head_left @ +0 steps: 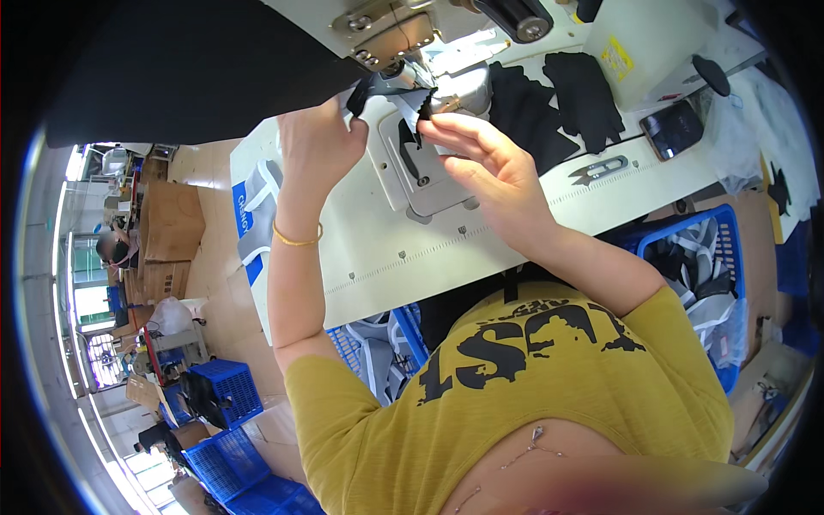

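Overhead: left hand [316, 142] and right hand [489, 163] both pinching grey-black fabric piece [396, 96] under sewing machine [403, 39]; thread snips [598, 169] on surface [515, 227].

Matt black-and-grey cloth piece [396, 96], glossy metal machine plate [429, 172], smooth table [515, 223]

A small yellow label [617, 57] sits on the white box [650, 47] at the table's far right — just beside it lies a dark-screened phone [672, 129]. Brown cardboard cartons [169, 232] stand stacked at left.
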The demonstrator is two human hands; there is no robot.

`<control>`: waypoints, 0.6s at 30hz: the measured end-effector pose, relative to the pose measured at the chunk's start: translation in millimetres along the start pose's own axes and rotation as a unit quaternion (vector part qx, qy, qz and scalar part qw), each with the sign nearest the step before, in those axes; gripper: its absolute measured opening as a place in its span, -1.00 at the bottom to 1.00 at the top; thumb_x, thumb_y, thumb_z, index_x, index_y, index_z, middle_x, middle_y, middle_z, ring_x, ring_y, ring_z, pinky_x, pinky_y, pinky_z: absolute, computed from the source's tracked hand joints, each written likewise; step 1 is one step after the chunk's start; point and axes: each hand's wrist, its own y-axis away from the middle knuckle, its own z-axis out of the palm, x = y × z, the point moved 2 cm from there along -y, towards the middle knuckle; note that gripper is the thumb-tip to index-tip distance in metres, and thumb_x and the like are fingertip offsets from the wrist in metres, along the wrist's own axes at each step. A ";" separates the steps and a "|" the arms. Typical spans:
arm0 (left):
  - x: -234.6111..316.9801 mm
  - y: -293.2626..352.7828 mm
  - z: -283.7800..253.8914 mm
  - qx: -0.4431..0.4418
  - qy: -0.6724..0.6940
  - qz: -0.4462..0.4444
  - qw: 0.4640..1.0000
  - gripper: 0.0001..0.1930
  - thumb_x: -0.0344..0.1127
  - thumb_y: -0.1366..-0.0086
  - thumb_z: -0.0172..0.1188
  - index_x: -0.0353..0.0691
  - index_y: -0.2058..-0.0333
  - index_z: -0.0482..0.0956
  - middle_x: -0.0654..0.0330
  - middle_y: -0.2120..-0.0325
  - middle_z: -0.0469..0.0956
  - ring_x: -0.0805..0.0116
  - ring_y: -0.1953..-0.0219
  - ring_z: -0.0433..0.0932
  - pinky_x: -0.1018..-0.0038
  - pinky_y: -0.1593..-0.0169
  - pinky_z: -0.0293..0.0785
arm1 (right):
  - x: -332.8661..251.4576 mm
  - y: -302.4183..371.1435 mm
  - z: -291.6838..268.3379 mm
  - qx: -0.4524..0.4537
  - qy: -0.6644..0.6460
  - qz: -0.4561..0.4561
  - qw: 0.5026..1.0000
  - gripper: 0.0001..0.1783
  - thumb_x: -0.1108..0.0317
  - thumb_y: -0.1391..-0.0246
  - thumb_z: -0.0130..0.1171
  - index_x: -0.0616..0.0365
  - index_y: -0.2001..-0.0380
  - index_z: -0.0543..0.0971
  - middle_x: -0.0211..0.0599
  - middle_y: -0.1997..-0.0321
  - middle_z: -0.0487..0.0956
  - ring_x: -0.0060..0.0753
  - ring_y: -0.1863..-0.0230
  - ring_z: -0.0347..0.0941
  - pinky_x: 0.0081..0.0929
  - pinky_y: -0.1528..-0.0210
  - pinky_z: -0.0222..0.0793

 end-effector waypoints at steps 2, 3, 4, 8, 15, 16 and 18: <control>-3.8 -2.0 8.8 -0.002 0.029 -0.006 1.000 -0.51 -0.41 0.00 0.23 -0.29 0.00 0.52 -0.11 0.29 0.63 -0.11 0.23 0.60 0.14 0.12 0.51 | -2.5 3.5 0.1 -0.006 0.006 -0.002 1.000 -0.52 0.57 -0.21 0.01 0.35 -0.21 0.34 -0.13 -0.23 0.47 -0.40 -0.32 0.32 -0.49 -0.29 0.24; -7.3 -1.2 12.7 -0.007 0.058 -0.009 0.998 -0.53 -0.42 -0.02 0.21 -0.24 0.00 0.54 -0.09 0.33 0.63 -0.11 0.29 0.61 0.17 0.21 0.54 | -2.5 4.0 1.7 -0.008 0.010 -0.003 1.000 -0.52 0.58 -0.20 0.00 0.34 -0.20 0.34 -0.14 -0.23 0.48 -0.42 -0.32 0.33 -0.50 -0.28 0.24; -9.1 -3.0 18.5 0.020 0.063 0.005 0.998 -0.56 -0.43 -0.03 0.20 -0.18 0.03 0.56 -0.06 0.34 0.64 -0.08 0.29 0.62 0.17 0.20 0.54 | -2.8 5.8 1.9 -0.003 0.017 -0.008 1.000 -0.53 0.59 -0.20 -0.01 0.34 -0.20 0.35 -0.12 -0.23 0.48 -0.41 -0.31 0.34 -0.48 -0.31 0.22; -14.4 8.3 12.4 -0.090 0.019 -0.095 0.991 -0.69 -0.44 -0.01 0.18 -0.13 0.21 0.67 -0.02 0.38 0.64 -0.08 0.33 0.60 0.15 0.22 0.51 | -5.6 9.5 0.9 -0.014 0.058 -0.009 0.998 -0.52 0.59 -0.19 -0.03 0.32 -0.20 0.37 -0.12 -0.26 0.46 -0.36 -0.32 0.33 -0.41 -0.36 0.17; -25.5 106.4 -70.6 -0.224 0.293 -0.133 0.920 -0.61 -0.59 0.08 0.20 -0.34 0.18 0.65 -0.12 0.29 0.65 0.05 0.20 0.63 0.35 0.07 0.51 | -23.8 31.0 3.3 -0.124 0.469 -0.337 0.807 -0.23 0.51 0.16 0.35 0.24 -0.21 0.34 0.15 -0.35 0.28 0.20 -0.37 0.20 0.06 -0.36 0.09; -8.9 111.4 -82.8 -0.243 0.411 -0.144 0.867 -0.49 -0.63 0.08 0.20 -0.34 0.04 0.61 0.02 0.28 0.67 0.27 0.18 0.60 0.41 0.03 0.48 | -22.4 31.8 7.9 -0.156 0.477 -0.325 0.801 -0.15 0.48 0.23 0.39 0.22 -0.23 0.33 0.20 -0.38 0.22 0.28 -0.38 0.14 0.16 -0.35 0.06; 15.9 124.4 -68.1 -0.244 0.492 -0.118 0.828 -0.50 -0.58 -0.02 0.25 -0.32 -0.03 0.56 0.16 0.29 0.66 0.43 0.24 0.54 0.47 0.03 0.47 | -24.7 31.2 22.7 -0.203 0.465 -0.280 0.815 -0.17 0.56 0.29 0.35 0.23 -0.20 0.37 0.10 -0.19 0.42 0.15 -0.20 0.36 -0.05 -0.21 0.26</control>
